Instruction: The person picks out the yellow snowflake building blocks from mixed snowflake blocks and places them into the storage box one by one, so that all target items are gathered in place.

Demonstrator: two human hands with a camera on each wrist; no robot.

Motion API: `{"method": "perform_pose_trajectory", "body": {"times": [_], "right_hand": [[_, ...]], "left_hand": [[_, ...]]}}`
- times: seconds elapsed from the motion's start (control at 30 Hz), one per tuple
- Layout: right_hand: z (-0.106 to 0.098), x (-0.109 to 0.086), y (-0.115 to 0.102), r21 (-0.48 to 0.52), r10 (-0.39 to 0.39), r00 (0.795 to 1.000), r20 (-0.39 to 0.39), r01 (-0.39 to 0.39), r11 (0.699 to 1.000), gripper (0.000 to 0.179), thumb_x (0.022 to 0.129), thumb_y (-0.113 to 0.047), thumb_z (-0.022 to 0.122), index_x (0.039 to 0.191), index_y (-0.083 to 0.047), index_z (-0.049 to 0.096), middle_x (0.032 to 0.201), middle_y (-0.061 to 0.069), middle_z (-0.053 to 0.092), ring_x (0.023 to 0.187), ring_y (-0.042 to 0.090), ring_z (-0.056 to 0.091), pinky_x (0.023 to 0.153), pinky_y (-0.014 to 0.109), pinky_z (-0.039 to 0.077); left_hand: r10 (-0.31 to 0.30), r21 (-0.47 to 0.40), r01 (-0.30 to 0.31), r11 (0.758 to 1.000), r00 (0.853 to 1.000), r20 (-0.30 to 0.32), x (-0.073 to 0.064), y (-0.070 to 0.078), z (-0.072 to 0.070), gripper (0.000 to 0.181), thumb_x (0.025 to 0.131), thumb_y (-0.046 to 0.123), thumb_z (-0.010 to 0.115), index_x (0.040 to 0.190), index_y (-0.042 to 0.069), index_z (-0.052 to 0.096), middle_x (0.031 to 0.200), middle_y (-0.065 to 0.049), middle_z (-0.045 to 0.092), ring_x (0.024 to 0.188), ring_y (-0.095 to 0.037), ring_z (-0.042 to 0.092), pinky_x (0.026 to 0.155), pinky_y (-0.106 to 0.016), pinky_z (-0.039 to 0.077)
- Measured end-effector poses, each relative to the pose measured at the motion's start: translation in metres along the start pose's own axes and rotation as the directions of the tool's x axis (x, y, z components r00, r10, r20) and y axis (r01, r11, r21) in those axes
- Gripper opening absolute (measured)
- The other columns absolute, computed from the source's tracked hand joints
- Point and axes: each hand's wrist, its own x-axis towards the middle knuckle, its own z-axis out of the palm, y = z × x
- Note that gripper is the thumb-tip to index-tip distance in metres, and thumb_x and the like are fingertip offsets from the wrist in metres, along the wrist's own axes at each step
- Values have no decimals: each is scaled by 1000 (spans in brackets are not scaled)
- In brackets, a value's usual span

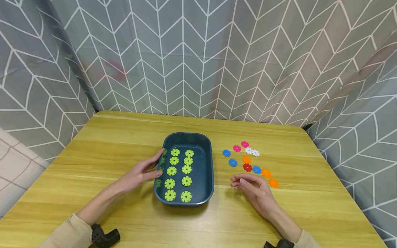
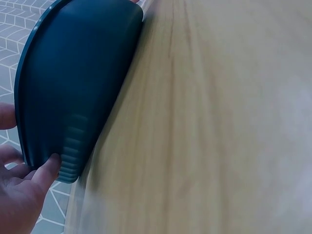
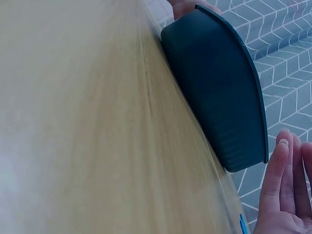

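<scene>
A dark blue-green rectangular basin (image 1: 200,179) with rounded corners stands on the table. Inside it, several yellow-green notched discs, like snowflake building pieces (image 1: 169,171), lie in two columns. My left hand (image 1: 141,175) grips the basin's left side; in the left wrist view, the thumb (image 2: 47,171) presses on the outer wall of the basin (image 2: 78,63). To the right of the basin, my right hand (image 1: 257,194) hovers with fingers loosely bent and nothing visible in them. The right wrist view has this hand (image 3: 285,195) apart from the basin (image 3: 214,83).
Beyond my right hand lie loose discs: blue (image 1: 231,163), pink (image 1: 243,143), white (image 1: 254,152), orange (image 1: 271,183) and one red (image 1: 246,166). A wooden table (image 1: 130,137) bears everything. Grey patterned curtains (image 1: 192,69) hang behind it and at both sides.
</scene>
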Motion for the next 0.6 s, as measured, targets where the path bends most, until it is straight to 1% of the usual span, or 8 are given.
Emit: {"method": "perform_pose_trajectory", "body": {"times": [0.1,0.17,0.3,0.43,0.6], "right_hand": [[0,0,0,-1,15,1000,-24,-15,1000,34,102,10,39,118,4,68,114,12,72,102,20,71,99,32,56],[1,1,-1,-3,15,1000,-25,-15,1000,34,102,10,39,118,4,68,114,11,72,102,20,71,99,32,56],[0,1,0,-7,-5,1000,2,5,1000,34,102,11,37,119,6,67,114,11,72,101,20,71,99,32,56],[1,2,0,-11,-11,1000,10,11,1000,34,102,11,37,120,8,65,114,12,72,101,20,71,98,32,56],[2,2,0,-24,18,1000,-18,-18,1000,31,102,9,39,120,7,65,113,11,72,100,21,72,97,31,56]], "left_hand": [[-2,-4,2,1000,1000,-2,0,0,0,72,101,14,55,159,3,14,166,-22,8,149,-45,19,118,-54,21],[-1,-6,1,1000,1000,-2,0,0,0,72,101,14,55,159,3,14,166,-23,8,149,-46,18,118,-54,21],[0,-5,0,1000,1000,0,0,0,0,72,101,14,55,159,3,14,165,-23,8,149,-46,17,118,-55,20],[-2,-7,2,1000,1000,-1,0,0,-1,72,101,15,55,160,3,14,165,-23,8,149,-47,17,118,-57,20],[1,1,-1,1000,1000,-8,-1,0,-2,72,101,15,56,159,4,16,165,-23,9,149,-48,17,118,-59,21]]}}
